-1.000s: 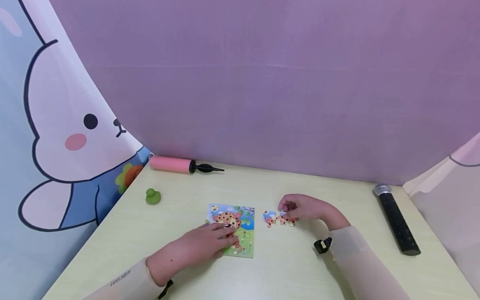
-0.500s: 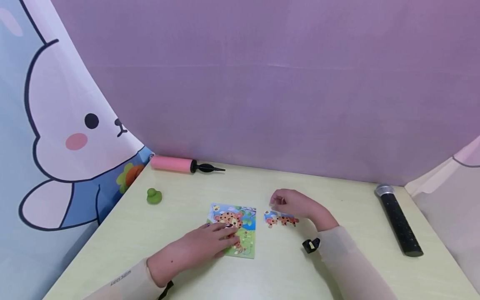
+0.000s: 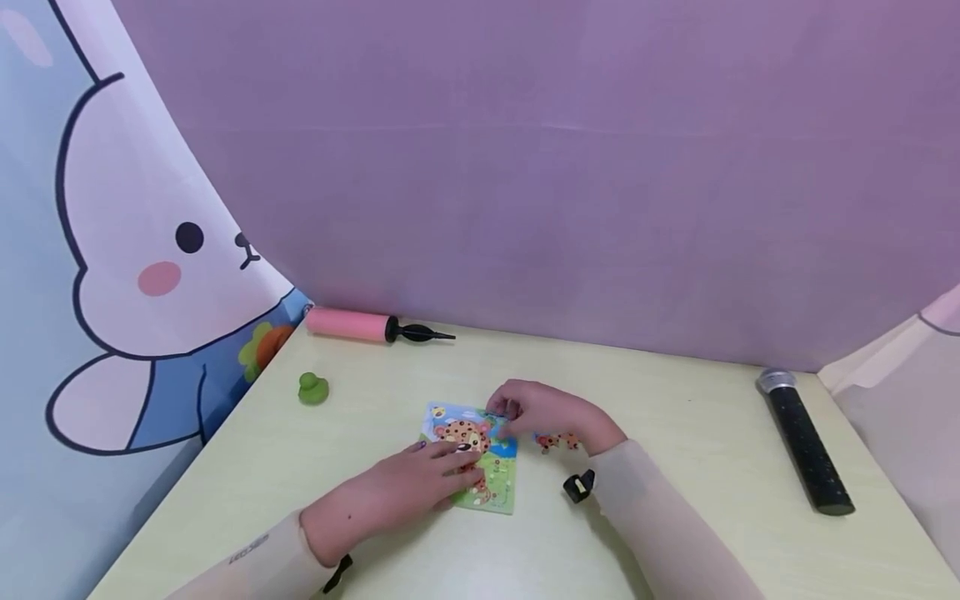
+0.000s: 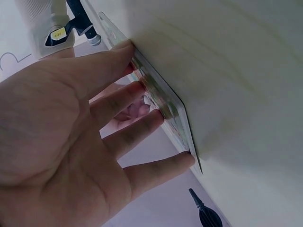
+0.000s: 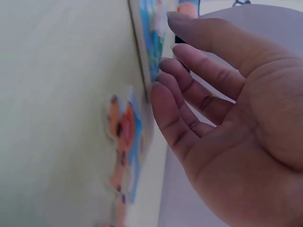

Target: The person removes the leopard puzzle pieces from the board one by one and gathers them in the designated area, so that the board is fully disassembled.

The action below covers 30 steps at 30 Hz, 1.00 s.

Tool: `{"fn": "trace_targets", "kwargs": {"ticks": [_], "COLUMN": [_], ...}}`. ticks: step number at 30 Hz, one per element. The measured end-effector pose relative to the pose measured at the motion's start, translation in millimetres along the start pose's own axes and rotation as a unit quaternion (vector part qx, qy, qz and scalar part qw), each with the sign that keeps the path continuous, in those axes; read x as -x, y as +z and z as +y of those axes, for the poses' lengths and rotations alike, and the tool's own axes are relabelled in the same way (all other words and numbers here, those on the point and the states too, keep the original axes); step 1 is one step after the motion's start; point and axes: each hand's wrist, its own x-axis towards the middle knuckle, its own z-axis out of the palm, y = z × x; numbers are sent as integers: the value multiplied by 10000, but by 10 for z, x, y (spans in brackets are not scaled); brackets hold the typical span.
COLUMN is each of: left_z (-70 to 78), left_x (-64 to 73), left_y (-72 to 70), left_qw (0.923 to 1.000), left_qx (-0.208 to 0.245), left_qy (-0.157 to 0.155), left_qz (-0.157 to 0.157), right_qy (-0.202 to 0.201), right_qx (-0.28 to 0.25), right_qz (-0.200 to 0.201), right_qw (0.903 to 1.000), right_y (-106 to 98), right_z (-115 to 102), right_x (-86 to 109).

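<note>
A flat rectangular puzzle board printed with a spotted leopard on green grass and blue sky (image 3: 462,432) lies near the middle of the pale wood-toned desk (image 3: 420,379), a little closer to its left edge than its right. The left hand (image 3: 408,482) rests on the board's lower left part, fingers spread wide and nearly straight, tips touching it. The right hand (image 3: 551,412) is over the board's upper right corner, its fingers bent; whether they hold anything cannot be told. Just right of the board, partly hidden by that hand, lie orange spotted cardboard puzzle pieces with some blue (image 3: 557,441). Farther out, a small green rubber duck (image 3: 312,389) sits near the desk's left edge, and a pink cylindrical hand pump with black nozzle (image 3: 352,325) lies by the far left corner. A black microphone with silver head (image 3: 808,446) lies along the right edge. Behind the far edge hangs a plain purple cloth (image 3: 525,183).
</note>
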Motion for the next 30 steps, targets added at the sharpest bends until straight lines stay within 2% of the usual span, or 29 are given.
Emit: {"fn": "trace_targets", "kwargs": {"ticks": [9,23,30], "left_z": [14,39,43], "left_x": [-2,7,8], "left_y": [-24,-58,-46], "left_qw": [9999,9998,9998], "left_qx": [-105,184,153], "left_qy": [-1,-88,-90], "left_qz": [125,-52,-33], "right_qy": [176,356,443], "right_qx": [76,480,494], "right_qz": [-30,53,68], "right_qw": [9998,9982,9978], "right_y": [54,74,85], "right_z": [20,-62,-96], "right_x": [-35,-26,-20]}}
